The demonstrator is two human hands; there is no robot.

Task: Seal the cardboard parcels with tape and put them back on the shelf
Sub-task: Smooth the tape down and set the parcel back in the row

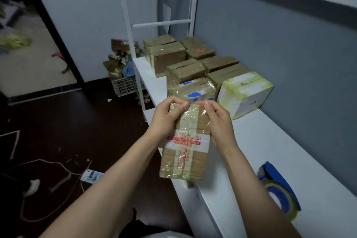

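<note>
You hold one parcel (185,158) up in both hands, just above the front edge of the white shelf (270,141). The parcel is brown and stands on end, tilted a little. It is wrapped in shiny clear tape, and a white band of tape with red print (188,141) goes across its middle.

Your left hand (166,117) grips the top left corner of the parcel. Its fingers curl round the side and the thumb lies on the front. Your right hand (220,121) is at the top right corner. Its thumb and fingers pinch the parcel's top edge, where the clear tape wraps over. Both hands are closed on the parcel.

On the shelf near your right arm lies a blue tape roll holder (278,187) with a roll of tape in it. It is well apart from the parcel.

Further back on the shelf sit more brown parcels (173,58), packed close in rows against the grey wall. A white box with greenish edges (243,94) stands at the front of that group. Beside it is a parcel with blue marks (193,91), just behind your hands.

Down on the dark floor (77,121) you can see a white plug strip (91,176) with thin cords. By the wall sits a pale crate (124,86) with more brown boxes piled on it.
</note>
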